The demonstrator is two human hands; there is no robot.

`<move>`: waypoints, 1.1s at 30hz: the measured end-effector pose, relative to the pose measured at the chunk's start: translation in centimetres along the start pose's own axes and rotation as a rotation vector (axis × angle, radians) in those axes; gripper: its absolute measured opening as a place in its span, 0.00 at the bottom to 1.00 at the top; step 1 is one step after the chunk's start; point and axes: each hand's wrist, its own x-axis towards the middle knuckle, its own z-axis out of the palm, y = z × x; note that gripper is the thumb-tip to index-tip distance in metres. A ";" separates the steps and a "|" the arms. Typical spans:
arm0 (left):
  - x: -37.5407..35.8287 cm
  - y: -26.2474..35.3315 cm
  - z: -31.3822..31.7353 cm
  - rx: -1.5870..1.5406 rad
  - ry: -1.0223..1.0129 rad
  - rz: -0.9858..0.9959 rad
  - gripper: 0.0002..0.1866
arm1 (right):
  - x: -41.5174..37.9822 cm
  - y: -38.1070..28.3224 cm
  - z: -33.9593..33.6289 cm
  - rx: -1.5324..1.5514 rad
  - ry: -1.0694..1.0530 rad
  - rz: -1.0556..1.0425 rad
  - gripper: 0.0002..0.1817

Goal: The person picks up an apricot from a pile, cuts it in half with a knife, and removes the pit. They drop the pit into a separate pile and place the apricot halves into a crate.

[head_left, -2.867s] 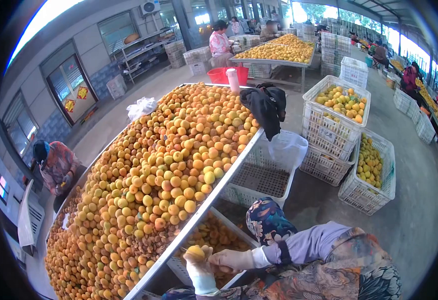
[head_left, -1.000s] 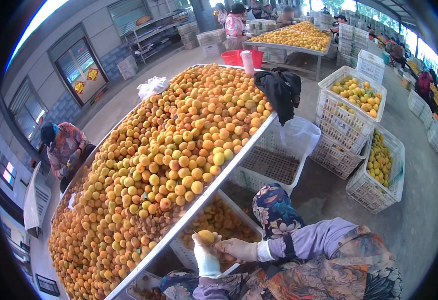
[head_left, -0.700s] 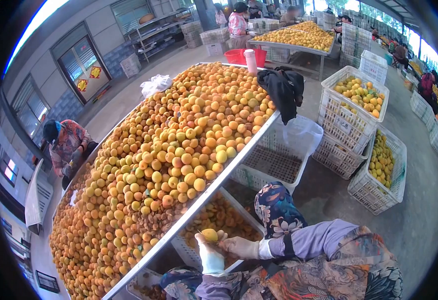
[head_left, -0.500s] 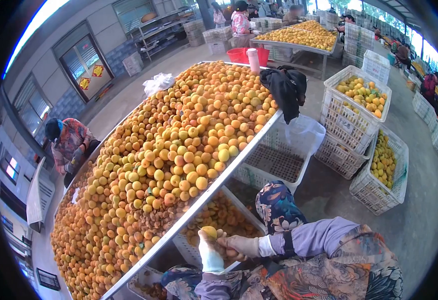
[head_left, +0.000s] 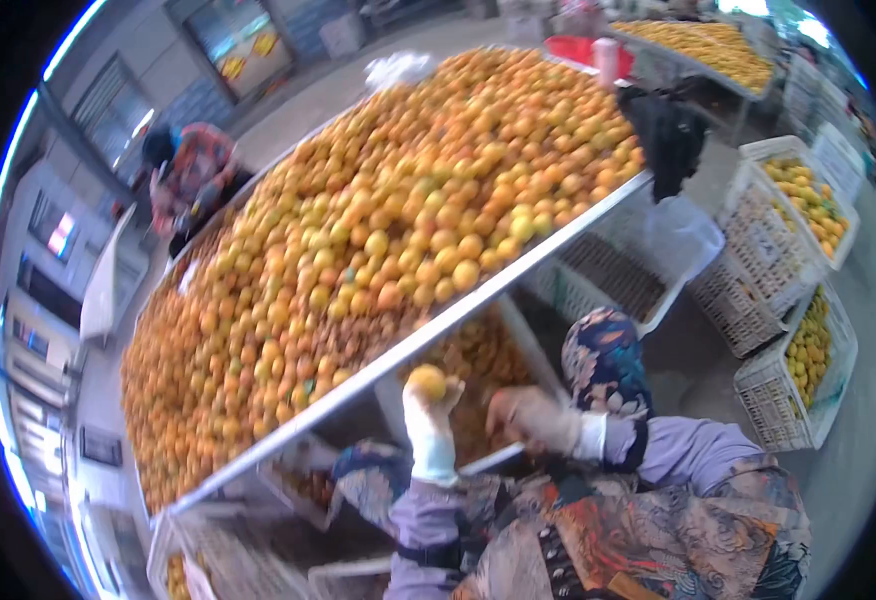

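My left hand (head_left: 432, 408), in a whitish glove, holds a yellow-orange fruit (head_left: 427, 381) just below the near edge of the fruit-covered table (head_left: 478, 290). To its right is my right hand (head_left: 535, 418), apart from the left one and over a crate (head_left: 526, 350) with darker orange pieces in it. Its fingers are curled and blurred, and I cannot make out what they hold. A big heap of orange and yellow fruit (head_left: 378, 245) covers the sloping table top, with brownish pieces (head_left: 358, 338) near the front edge.
A black cloth (head_left: 666, 135) and a pink bottle (head_left: 607, 62) are at the table's far right corner. Crates of fruit (head_left: 773, 235) are stacked on the right. Another person (head_left: 194, 175) sits at the table's left side. A white bag (head_left: 398, 70) lies at the back edge.
My hands were together at the fruit; now my right hand is apart, to the right and lower over the crate. The whole view has shifted and tilted.
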 end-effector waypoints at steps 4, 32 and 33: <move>-1.5 3.1 2.9 0.608 -0.054 0.157 0.28 | 2.2 -1.8 -0.9 0.194 0.117 0.024 0.17; 0.3 1.6 6.7 1.113 0.115 0.501 0.14 | 8.6 -1.3 1.7 0.218 0.456 -0.380 0.11; 0.2 1.9 6.5 1.113 0.115 0.501 0.14 | 8.5 -1.5 1.5 0.338 0.351 -0.385 0.14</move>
